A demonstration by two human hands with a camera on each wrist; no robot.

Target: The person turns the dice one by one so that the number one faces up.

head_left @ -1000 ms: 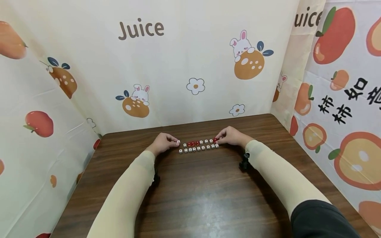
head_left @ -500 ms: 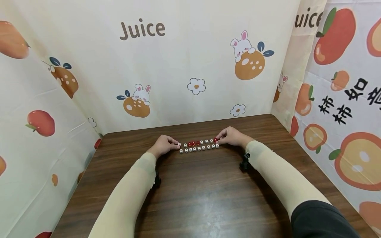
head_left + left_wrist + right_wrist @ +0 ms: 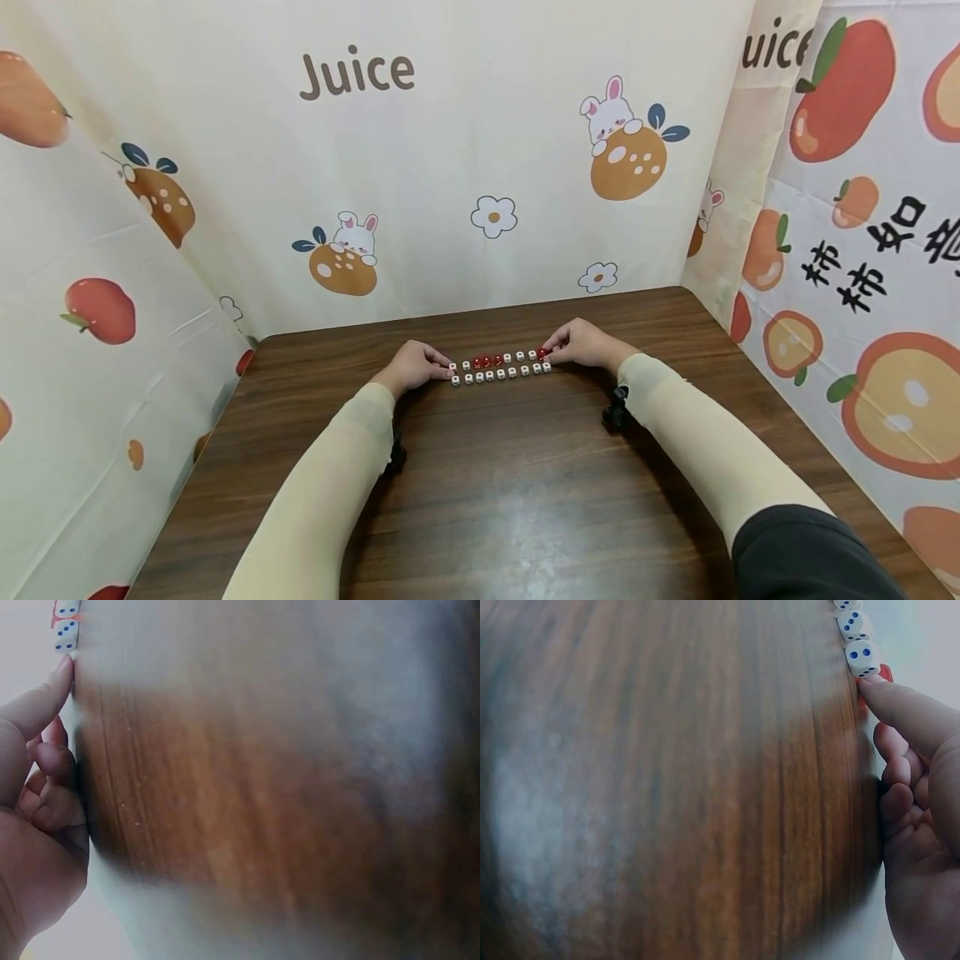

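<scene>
Two rows of small dice lie on the wooden table, one behind the other. At the left end of the back row my left hand (image 3: 411,365) pinches a white die (image 3: 453,367) between thumb and finger. My right hand (image 3: 587,343) holds a red die (image 3: 542,353) at that row's right end. Between them are several white dice and three red dice (image 3: 487,362). The front row (image 3: 501,375) is all white. In the right wrist view, the thumb touches or nearly touches a white die (image 3: 862,658); the red die (image 3: 886,673) is mostly hidden behind it.
The brown table (image 3: 480,492) reaches back to a printed cloth wall (image 3: 435,250). More patterned cloth closes the left and right sides. A dark camera mount (image 3: 617,410) sits at the right wrist.
My left hand has come down and slightly toward me, bringing its white die into line at the back row's left end. The right hand stays in place on the red die.
</scene>
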